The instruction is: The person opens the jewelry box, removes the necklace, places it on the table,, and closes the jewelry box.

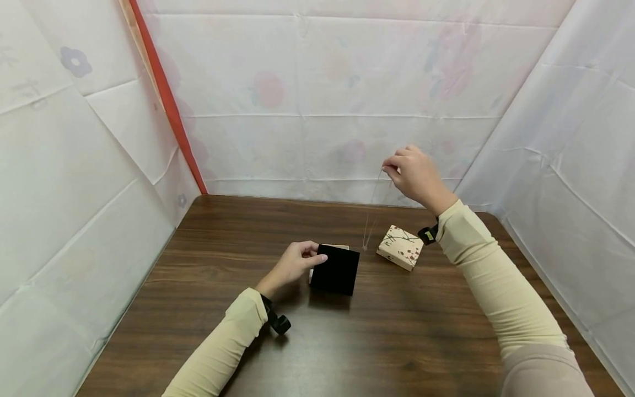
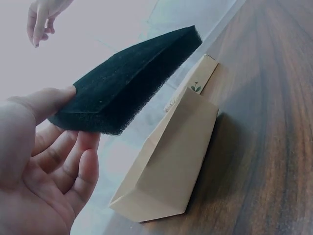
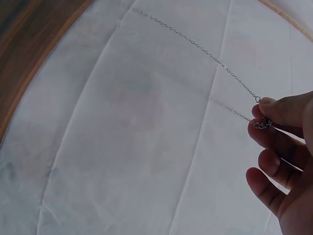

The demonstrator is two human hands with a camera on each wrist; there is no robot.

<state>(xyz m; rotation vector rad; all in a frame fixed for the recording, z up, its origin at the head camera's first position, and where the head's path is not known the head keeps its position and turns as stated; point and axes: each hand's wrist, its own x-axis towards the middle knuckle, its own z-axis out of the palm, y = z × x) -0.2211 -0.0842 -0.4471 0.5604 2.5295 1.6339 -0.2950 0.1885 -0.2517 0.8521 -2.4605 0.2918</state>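
Note:
My right hand [image 1: 414, 173] is raised over the far side of the table, pinching a thin chain necklace [image 3: 212, 58] near its clasp between thumb and fingertips. The necklace hangs down in a long loop, with a small pendant [image 1: 364, 247] at its lowest point. A square black foam pad [image 1: 337, 270] is pinched at one edge by my left hand [image 1: 292, 264], thumb on top and fingers beneath. In the left wrist view the pad [image 2: 132, 78] is tilted above an open cream box base [image 2: 171, 166], which the pad mostly covers in the head view.
A cream box lid [image 1: 399, 247] with a red blossom and branch print lies on the table to the right of the pendant. The dark wood table [image 1: 208, 309] is bordered by white cloth walls [image 1: 238, 66] at the back and sides.

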